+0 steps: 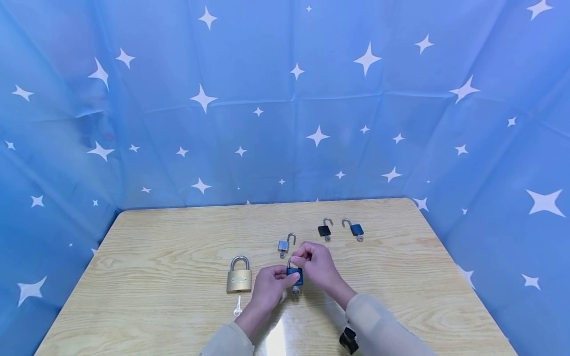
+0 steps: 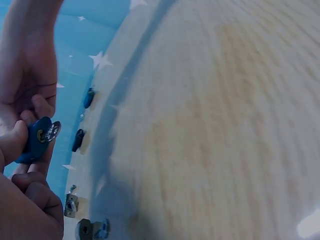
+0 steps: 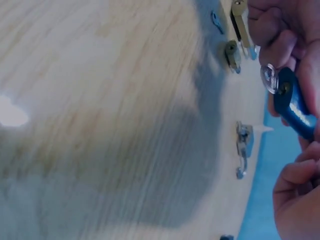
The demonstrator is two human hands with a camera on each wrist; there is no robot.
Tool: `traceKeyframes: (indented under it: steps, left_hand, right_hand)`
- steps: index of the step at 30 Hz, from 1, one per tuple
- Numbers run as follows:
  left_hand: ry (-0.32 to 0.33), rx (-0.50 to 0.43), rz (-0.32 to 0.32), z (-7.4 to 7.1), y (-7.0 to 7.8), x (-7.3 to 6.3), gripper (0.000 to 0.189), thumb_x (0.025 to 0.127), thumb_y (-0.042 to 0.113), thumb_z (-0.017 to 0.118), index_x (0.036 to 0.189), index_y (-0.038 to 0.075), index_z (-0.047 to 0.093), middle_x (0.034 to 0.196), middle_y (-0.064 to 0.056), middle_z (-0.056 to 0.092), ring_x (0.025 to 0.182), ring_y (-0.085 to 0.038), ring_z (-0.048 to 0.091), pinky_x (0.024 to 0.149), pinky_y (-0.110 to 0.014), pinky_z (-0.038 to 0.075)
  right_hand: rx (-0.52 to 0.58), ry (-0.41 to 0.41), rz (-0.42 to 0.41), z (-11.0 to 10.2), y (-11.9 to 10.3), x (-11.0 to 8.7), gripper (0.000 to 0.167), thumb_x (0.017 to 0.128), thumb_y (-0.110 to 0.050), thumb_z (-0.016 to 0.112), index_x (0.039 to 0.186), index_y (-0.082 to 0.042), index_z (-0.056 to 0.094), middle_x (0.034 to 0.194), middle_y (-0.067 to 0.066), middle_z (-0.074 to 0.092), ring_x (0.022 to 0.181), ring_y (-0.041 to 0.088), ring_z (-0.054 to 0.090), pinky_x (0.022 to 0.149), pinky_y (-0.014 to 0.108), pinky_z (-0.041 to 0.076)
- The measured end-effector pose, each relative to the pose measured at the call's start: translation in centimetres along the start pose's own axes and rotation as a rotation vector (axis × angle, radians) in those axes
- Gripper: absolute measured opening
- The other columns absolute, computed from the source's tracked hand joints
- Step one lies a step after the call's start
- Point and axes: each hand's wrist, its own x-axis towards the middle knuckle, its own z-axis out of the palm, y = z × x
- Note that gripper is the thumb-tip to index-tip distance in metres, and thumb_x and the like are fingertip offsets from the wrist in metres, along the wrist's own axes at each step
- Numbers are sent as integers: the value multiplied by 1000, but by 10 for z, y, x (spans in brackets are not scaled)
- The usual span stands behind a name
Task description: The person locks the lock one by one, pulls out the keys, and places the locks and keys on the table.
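Observation:
A blue padlock (image 1: 294, 277) is held upright above the table by my left hand (image 1: 267, 287), thumb across its front. Its key (image 3: 270, 78) sticks out of the keyhole at the bottom. My right hand (image 1: 320, 267) pinches the steel shackle (image 1: 289, 263) at its top; the fingers partly hide it. Left of the hands stands a large brass padlock (image 1: 239, 281) with its shackle down, and a loose key (image 1: 238, 306) lies in front of it. A small brass padlock (image 3: 232, 56) lies near it, mostly hidden behind my left hand in the head view.
Behind the hands lies a silver padlock (image 1: 283, 245) with its shackle open and a key in it. Farther back right are a black padlock (image 1: 324, 231) and another blue padlock (image 1: 356, 229), both open with keys. A starry blue curtain (image 1: 267, 123) surrounds the wooden table (image 1: 169, 247).

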Motion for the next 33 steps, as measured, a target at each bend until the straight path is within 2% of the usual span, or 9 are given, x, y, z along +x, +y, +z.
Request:
traceKeyframes:
  steps: [7,16,27,31,33]
  left_hand:
    - [-18,19,-7,-5,-1,1,28,82,26,77,98,4,71,86,-4,72,77,-14,64,74,-32,51]
    - [-57,2,-7,-8,-5,1,31,84,25,75,102,1,70,87,-7,74,78,-15,66,75,-31,49]
    - [-84,35,-14,-9,-4,1,30,83,27,76,99,3,71,82,-4,73,77,-16,66,74,-29,47]
    - [-89,37,-20,-9,-4,1,30,82,27,77,99,3,71,82,-3,74,75,-14,66,75,-30,48]
    - [-91,37,-25,-10,-3,1,30,82,26,77,100,3,70,83,-4,74,75,-14,67,76,-30,48]
  right_hand:
    - [-23,2,-4,2,0,0,7,86,-8,71,80,-12,69,77,4,64,63,12,49,55,21,39]
    - [-14,11,19,4,1,-2,5,86,-14,74,83,-11,71,74,4,64,63,10,50,56,20,39]
    - [-32,-19,3,1,7,-5,5,87,-16,73,90,-13,71,79,3,66,66,11,53,59,21,43]
    - [-77,21,-13,1,10,-6,8,92,-20,68,93,-13,71,80,1,65,69,11,53,62,21,44]
    - [-108,52,7,0,12,-8,13,95,-23,63,95,-13,71,81,1,64,71,11,53,64,22,44]
